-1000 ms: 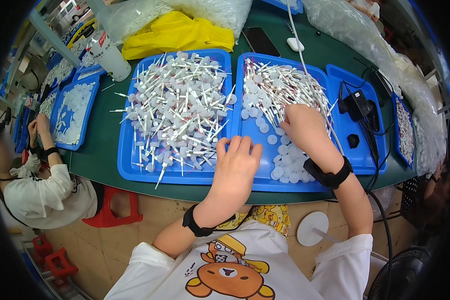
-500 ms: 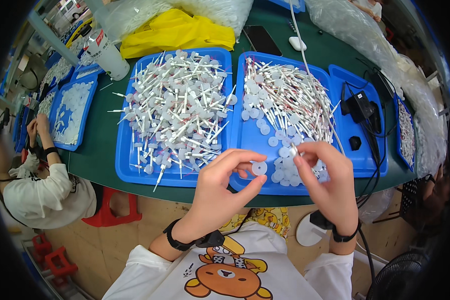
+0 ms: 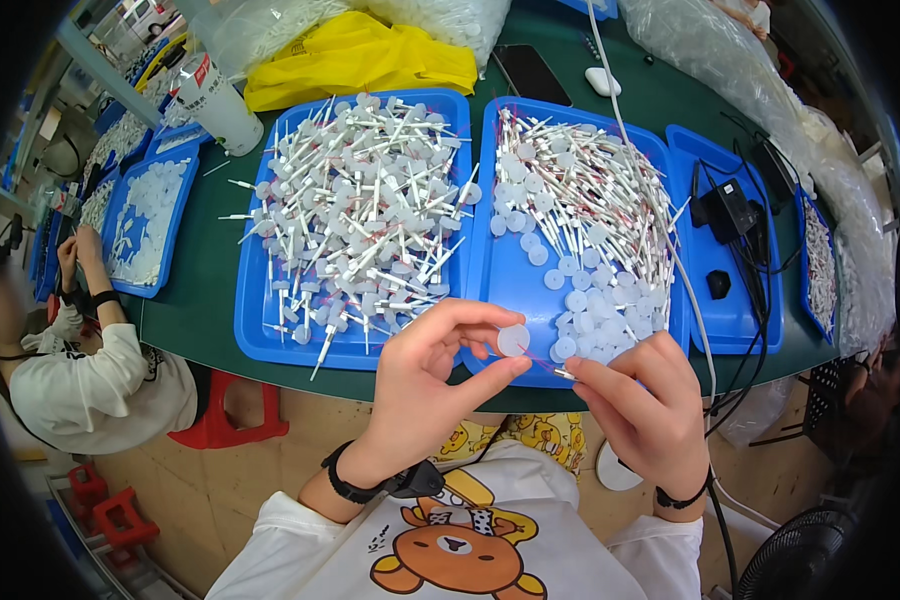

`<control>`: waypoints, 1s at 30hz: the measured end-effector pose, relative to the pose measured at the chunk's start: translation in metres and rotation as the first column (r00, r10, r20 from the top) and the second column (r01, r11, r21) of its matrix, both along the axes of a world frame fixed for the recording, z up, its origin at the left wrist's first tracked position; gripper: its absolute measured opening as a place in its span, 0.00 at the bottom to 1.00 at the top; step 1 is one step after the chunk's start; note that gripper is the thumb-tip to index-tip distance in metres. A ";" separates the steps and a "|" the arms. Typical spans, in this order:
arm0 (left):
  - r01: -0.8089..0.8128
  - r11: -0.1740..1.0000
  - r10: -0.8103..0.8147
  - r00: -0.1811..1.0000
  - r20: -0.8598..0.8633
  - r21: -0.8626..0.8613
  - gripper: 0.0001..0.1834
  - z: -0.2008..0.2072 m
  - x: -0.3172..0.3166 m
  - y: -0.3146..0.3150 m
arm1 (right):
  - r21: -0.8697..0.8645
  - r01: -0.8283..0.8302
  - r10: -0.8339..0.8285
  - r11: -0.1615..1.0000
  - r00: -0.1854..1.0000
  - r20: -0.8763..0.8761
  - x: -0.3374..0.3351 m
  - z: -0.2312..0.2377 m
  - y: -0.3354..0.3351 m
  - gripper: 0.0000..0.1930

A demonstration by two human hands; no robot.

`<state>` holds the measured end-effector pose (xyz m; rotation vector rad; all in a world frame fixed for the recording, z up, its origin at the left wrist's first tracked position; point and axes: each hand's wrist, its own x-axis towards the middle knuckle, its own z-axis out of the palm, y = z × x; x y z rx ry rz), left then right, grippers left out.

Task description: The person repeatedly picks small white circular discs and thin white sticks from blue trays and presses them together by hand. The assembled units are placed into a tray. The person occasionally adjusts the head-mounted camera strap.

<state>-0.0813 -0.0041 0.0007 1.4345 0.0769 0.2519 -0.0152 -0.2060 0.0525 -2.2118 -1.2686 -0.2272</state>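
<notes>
My left hand (image 3: 422,372) pinches a round translucent white plastic disc (image 3: 513,340) by its edge, between thumb and fingers. In the fingertips of my right hand (image 3: 652,408) is a thin white stick (image 3: 564,374), mostly covered by the fingers. A fine pink-red thread (image 3: 538,359) runs from the stick's tip to the disc. Both hands are over the near edge of a blue tray (image 3: 498,290), which holds loose discs (image 3: 598,318) and a heap of white sticks (image 3: 610,185). Another blue tray (image 3: 250,330) on the left is heaped with sticks that have discs on them.
Black adapters and cables (image 3: 732,215) lie in a third blue tray (image 3: 675,150) on the right. A white cable (image 3: 635,150) crosses the middle tray. Farther back are a phone (image 3: 532,75), a yellow bag (image 3: 360,62) and a cup (image 3: 218,105). Another person (image 3: 100,380) works at left.
My right hand has come down toward the table edge, bringing the stick below the disc. The thread between them now shows. My left hand stays nearly in place, still holding the disc.
</notes>
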 end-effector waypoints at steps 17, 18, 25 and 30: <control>0.166 0.896 -0.219 0.972 0.083 0.412 0.17 0.006 0.004 0.007 | -0.088 -0.073 0.085 0.993 0.986 0.142 0.004 0.004 -0.004 0.16; 0.158 0.885 -0.231 0.966 0.117 0.439 0.16 0.006 0.005 0.006 | -0.068 -0.089 0.099 0.994 0.981 0.164 0.003 0.000 -0.002 0.16; 0.082 0.920 -0.173 0.963 0.208 0.383 0.14 0.004 0.001 0.005 | -0.026 -0.123 0.126 0.992 0.980 0.153 0.000 -0.009 0.004 0.13; 0.030 0.880 -0.202 0.926 0.317 0.474 0.15 0.004 0.000 0.006 | 0.102 -0.044 0.068 0.994 0.966 -0.250 -0.006 -0.008 0.005 0.07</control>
